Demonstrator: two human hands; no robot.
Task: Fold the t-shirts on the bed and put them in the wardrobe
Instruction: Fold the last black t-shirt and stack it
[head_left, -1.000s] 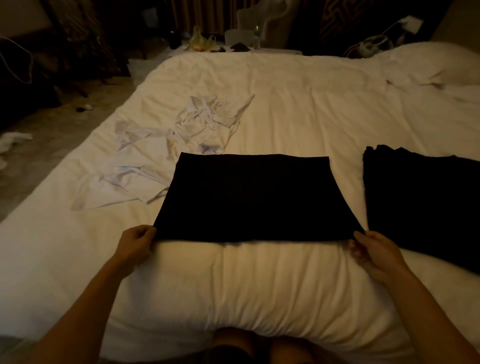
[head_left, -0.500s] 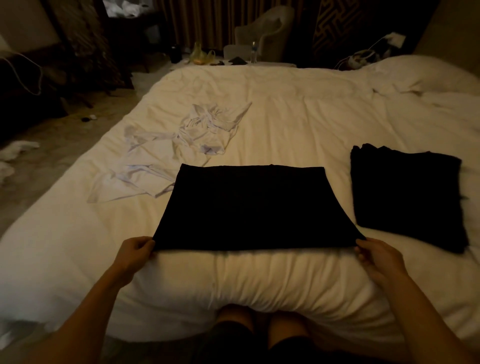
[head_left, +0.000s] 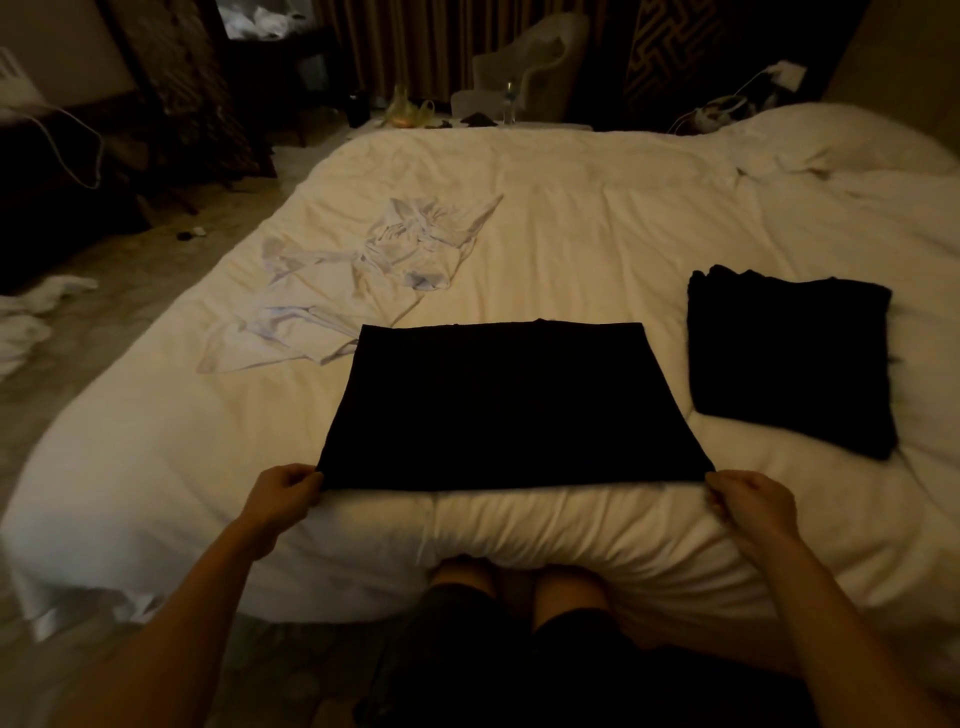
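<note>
A black t-shirt (head_left: 509, 405) lies flat as a wide folded rectangle on the near part of the white bed (head_left: 597, 218). My left hand (head_left: 283, 493) pinches its near left corner. My right hand (head_left: 748, 501) pinches its near right corner. A second black t-shirt (head_left: 789, 358), folded into a smaller rectangle, rests to the right. A crumpled white t-shirt (head_left: 363, 280) lies unfolded beyond the left corner of the flat one.
A pillow (head_left: 841, 140) sits at the bed's far right. A chair (head_left: 530, 73) and a small table with a bottle (head_left: 509, 106) stand behind the bed. White cloths (head_left: 31, 312) lie on the floor at left. My knees (head_left: 519, 587) touch the bed's near edge.
The view has pulled back and tilted, showing more of the bed and the folded shirt on the right. Both hands stay on the near corners of the flat black t-shirt.
</note>
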